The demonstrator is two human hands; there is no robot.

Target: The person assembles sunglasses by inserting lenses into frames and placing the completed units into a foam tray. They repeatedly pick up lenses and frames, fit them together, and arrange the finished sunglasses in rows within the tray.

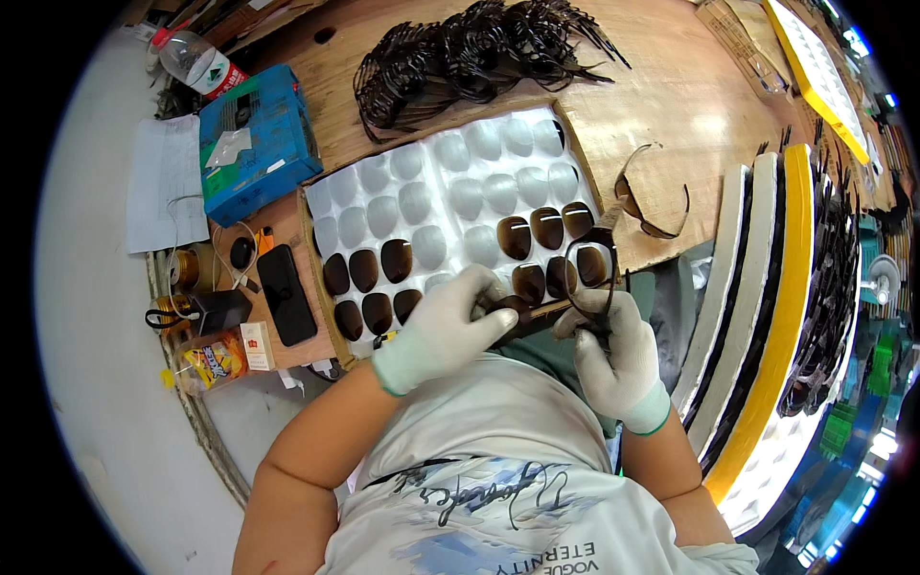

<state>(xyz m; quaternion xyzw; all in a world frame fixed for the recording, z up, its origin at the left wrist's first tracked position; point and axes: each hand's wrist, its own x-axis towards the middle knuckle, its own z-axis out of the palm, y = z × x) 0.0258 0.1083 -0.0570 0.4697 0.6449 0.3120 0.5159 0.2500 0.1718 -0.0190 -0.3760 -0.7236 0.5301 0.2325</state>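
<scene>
Gloved, both hands meet just above the person's lap: the left hand [443, 331] has its fingers clamped on a dark sunglasses frame [575, 287], and the right hand [613, 350] grips its other side. A brown lens could pop loose or smudge under pressure, or the frame could knock lenses in the white lens tray [450, 182] on the worktop [661, 86].

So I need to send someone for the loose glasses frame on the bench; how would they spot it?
Start at the white lens tray mid-bench. Right of it, on bare plywood, lies one frame alone, arms spread, unlike the tangled black heap behind the tray.
</scene>
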